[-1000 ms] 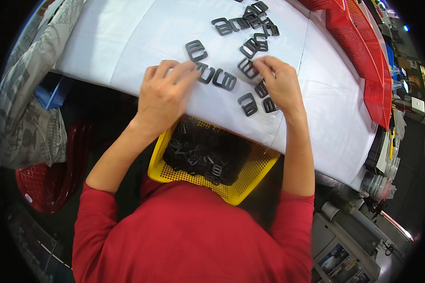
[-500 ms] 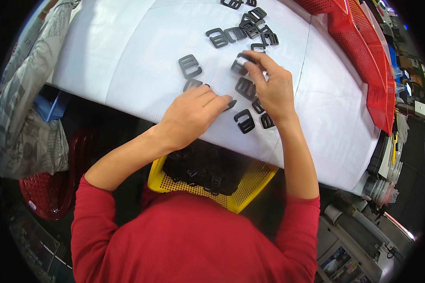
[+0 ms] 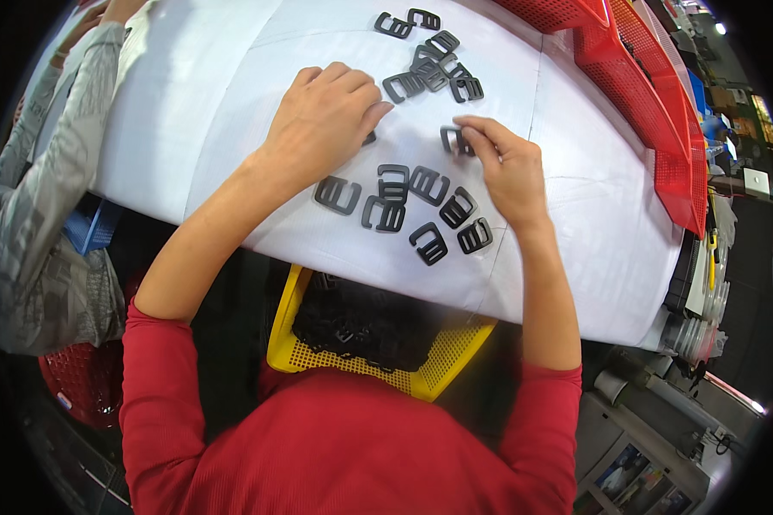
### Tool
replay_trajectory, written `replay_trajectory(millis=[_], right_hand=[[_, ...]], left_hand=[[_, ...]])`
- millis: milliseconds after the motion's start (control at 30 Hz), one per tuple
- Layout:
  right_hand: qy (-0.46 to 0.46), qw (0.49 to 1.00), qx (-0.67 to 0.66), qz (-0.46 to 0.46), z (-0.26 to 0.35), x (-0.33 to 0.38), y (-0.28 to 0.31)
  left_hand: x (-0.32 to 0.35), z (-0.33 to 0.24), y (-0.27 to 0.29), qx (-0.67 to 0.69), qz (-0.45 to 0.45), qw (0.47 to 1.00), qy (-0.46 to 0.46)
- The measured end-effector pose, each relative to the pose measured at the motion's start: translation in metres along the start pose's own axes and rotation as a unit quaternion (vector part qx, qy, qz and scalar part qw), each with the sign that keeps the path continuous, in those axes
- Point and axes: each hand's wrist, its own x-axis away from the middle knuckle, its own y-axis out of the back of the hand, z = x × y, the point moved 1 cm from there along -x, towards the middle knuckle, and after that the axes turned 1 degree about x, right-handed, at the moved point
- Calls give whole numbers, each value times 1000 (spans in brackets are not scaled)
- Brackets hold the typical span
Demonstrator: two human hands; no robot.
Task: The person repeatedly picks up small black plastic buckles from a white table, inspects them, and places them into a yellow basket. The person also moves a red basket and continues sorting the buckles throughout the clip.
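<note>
My right hand (image 3: 511, 167) pinches a black slotted buckle (image 3: 455, 141) between thumb and fingertips, just over the white table. Across from it, my left hand (image 3: 325, 124) has its fingers curled downward. The dark edge of another buckle (image 3: 370, 137) shows under that hand, most of it hidden by palm and fingers. Nearer to me lies a loose group of the same buckles, among them one at the left (image 3: 337, 195), one in the middle (image 3: 429, 184) and one at the front (image 3: 428, 244). Two of them overlap.
Farther off lies a heap of more buckles (image 3: 429, 73). Red perforated baskets (image 3: 614, 81) line the right edge of the white table (image 3: 593, 249). Below the near edge, a yellow basket (image 3: 447, 365) holds many black pieces. A person's grey sleeve (image 3: 47, 163) is at the left.
My left hand has moved up and left, away from the near buckles. More buckles now lie in the near group. My right hand still pinches a buckle, now slightly lower. The view has shifted a little.
</note>
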Motion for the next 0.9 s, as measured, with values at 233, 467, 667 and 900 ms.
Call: replay_trajectory(millis=[233, 467, 667, 900], right_hand=[[193, 923, 309, -126, -25, -33, 5], [189, 897, 390, -86, -12, -8, 5], [266, 891, 334, -152, -28, -73, -7], [238, 880, 389, -132, -37, -70, 5]], left_hand=[[-21, -9, -39, 6, -59, 995, -82], [5, -9, 2, 40, 68, 994, -73], [-42, -18, -31, -6, -56, 989, -134], [-23, -34, -6, 78, 48, 984, -156]])
